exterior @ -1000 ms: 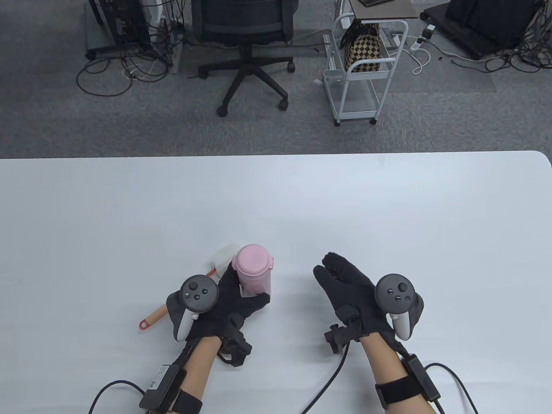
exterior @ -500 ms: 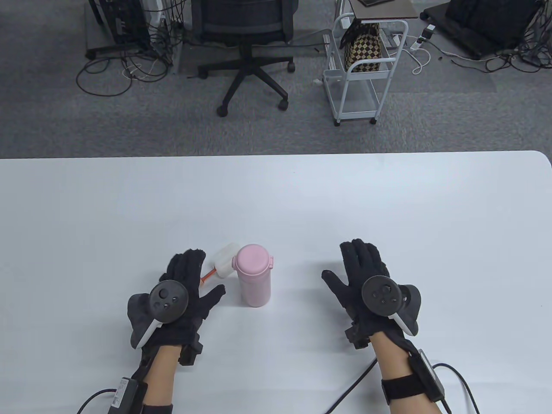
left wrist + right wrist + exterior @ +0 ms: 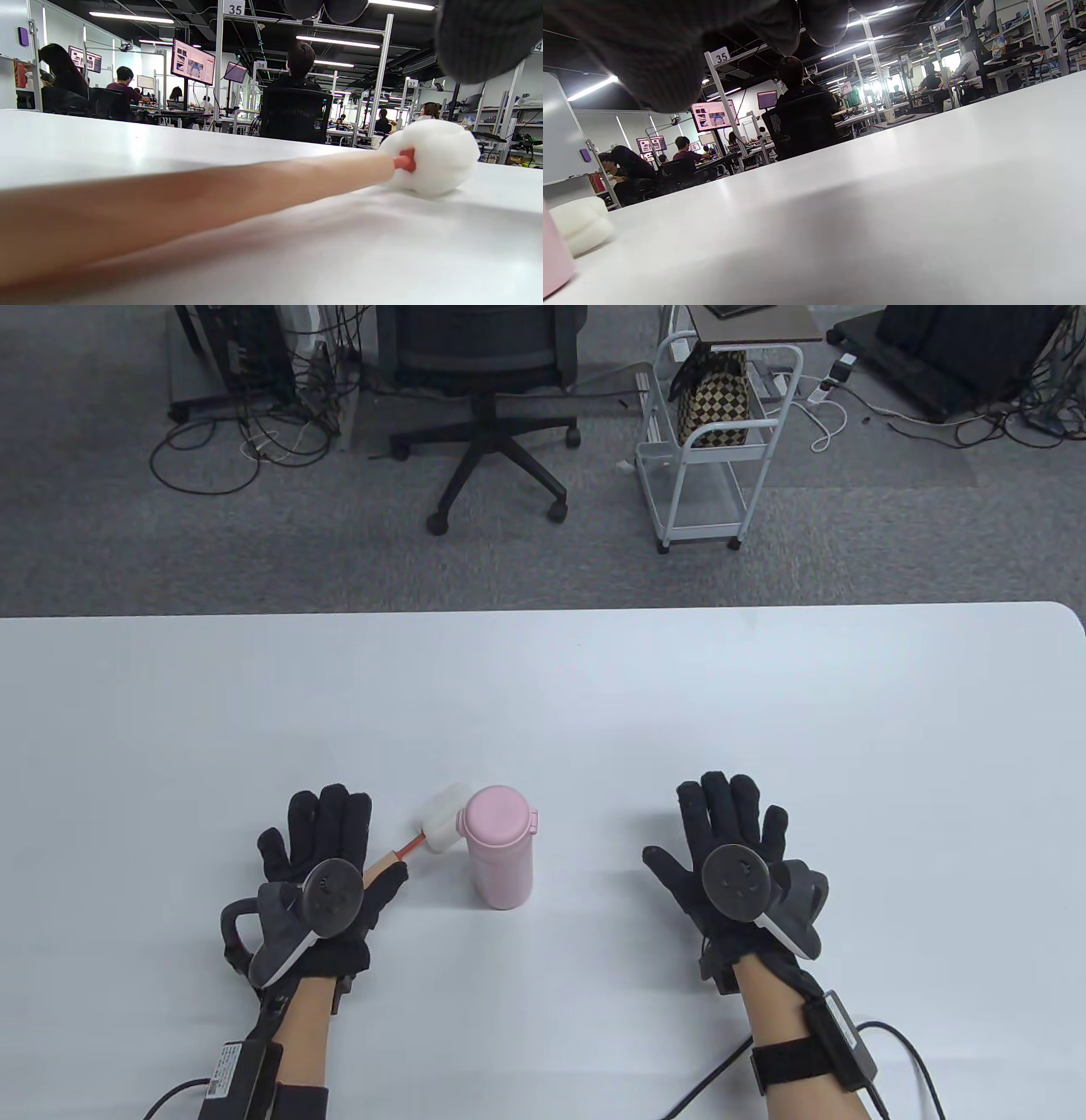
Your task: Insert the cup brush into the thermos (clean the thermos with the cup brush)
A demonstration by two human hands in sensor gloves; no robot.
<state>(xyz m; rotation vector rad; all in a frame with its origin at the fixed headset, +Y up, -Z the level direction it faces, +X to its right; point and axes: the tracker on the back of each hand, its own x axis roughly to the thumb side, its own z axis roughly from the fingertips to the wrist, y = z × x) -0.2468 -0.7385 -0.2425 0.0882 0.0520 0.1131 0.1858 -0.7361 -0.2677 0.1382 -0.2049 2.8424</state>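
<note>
A pink thermos (image 3: 501, 857) stands upright with its lid on, near the table's front middle. Just left of it lies the cup brush: a white sponge head (image 3: 441, 817) beside the thermos top and a light handle (image 3: 383, 861) running down-left under my left hand (image 3: 318, 848). That hand lies flat, fingers spread, palm down over the handle. In the left wrist view the handle (image 3: 191, 199) and sponge head (image 3: 432, 156) lie on the table below the fingers (image 3: 479, 38). My right hand (image 3: 730, 840) rests flat and spread, right of the thermos, holding nothing.
The white table (image 3: 594, 687) reaches to the far edge. Beyond it stand an office chair (image 3: 488, 381) and a white cart (image 3: 713, 441) on grey carpet. The right wrist view shows the thermos edge (image 3: 553, 258) and sponge (image 3: 579, 228) at left.
My left hand let go of the thermos, moved left and flattened over the brush handle. My right hand turned palm down and spread flat. The thermos stayed in place.
</note>
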